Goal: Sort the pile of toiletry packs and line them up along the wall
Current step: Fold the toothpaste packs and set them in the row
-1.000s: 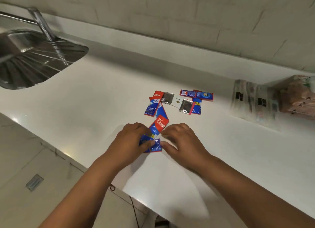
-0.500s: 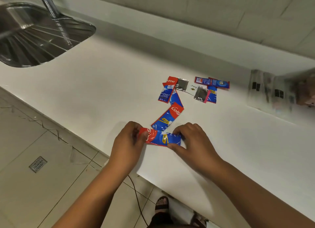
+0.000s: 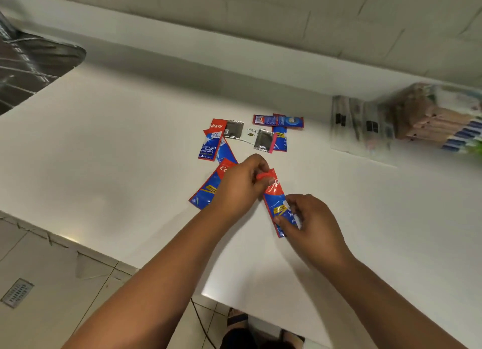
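On the white counter (image 3: 117,166) lay a loose pile (image 3: 250,134) of red-blue, silver and white packs near the wall. Both hands held one glossy red-and-blue sachet (image 3: 273,200) above it: left hand (image 3: 240,184) pinching its red top, right hand (image 3: 310,218) its blue bottom.

Packs counted on the counter

Four red-and-blue toothpaste sachets (image 3: 210,146), two silver sachets (image 3: 234,129), one white sachet (image 3: 252,134), roughly three small blue packs (image 3: 288,121).

- We see a home kitchen: a steel sink (image 3: 31,67) set in a white counter (image 3: 117,166).
- We see a tiled wall (image 3: 287,27) behind and a tiled floor (image 3: 39,283) below.
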The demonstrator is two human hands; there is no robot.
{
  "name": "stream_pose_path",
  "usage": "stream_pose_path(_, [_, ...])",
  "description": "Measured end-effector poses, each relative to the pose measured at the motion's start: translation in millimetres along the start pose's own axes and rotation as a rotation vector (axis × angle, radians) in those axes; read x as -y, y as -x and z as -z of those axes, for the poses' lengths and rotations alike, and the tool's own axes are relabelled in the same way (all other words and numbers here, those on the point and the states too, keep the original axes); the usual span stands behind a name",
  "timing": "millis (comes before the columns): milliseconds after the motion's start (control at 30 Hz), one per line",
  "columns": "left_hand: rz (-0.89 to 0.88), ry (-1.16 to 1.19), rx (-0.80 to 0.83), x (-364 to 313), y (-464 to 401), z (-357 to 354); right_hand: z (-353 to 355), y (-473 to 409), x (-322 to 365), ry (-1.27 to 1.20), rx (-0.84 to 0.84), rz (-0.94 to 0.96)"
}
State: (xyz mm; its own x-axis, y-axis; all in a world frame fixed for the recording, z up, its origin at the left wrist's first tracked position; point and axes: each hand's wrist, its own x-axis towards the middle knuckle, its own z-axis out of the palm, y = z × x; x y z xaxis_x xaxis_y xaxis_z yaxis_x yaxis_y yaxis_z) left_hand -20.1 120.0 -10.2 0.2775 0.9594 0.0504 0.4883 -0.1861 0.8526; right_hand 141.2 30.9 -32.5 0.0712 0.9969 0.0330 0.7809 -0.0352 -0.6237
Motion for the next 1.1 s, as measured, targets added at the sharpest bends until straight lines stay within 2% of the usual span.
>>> stream_pose_path(67, [-0.057, -0.084, 0.079, 0.1, -14.4, -13.2, 1.5, -0.6, -12.8, 0.137, -0.028, 0.016])
stream_pose_path(167, [-0.127, -0.172, 0.141, 0.2, -29.2, -27.2, 5.2, 1.5, -21.8, 0.213, -0.048, 0.052])
stream_pose_path(367, [-0.353, -0.453, 0.071, 9.9, -38.8, -39.3, 1.7, 6.5, -26.4, 0.334, -0.169, 0.156])
stream_pose_path(600, [-0.353, -0.526, 0.041, 8.3, -24.6, -30.8, -0.3, 6.8, -27.5, 0.352, -0.11, 0.122])
stream_pose_path(667, [-0.317, -0.512, -0.046, 9.3, -14.5, -21.4, 1.0, 5.8, -27.4, 0.345, -0.084, 0.111])
stream_pose_path(767, [-0.15, -0.515, -0.183, 14.2, 7.5, -0.7, 4.5, 4.5, -22.9, 0.3, -0.095, 0.116])
stream_pose_path(900, [0.0, -0.618, -0.348, 30.1, 34.9, 21.6, 9.5, 2.3, -10.4, 0.261, -0.145, 0.168])
stream_pose_path(1100, [0.16, -0.677, -0.332, 40.7, 46.4, 31.4, 6.9, -4.5, 4.2, 0.194, -0.151, 0.233])
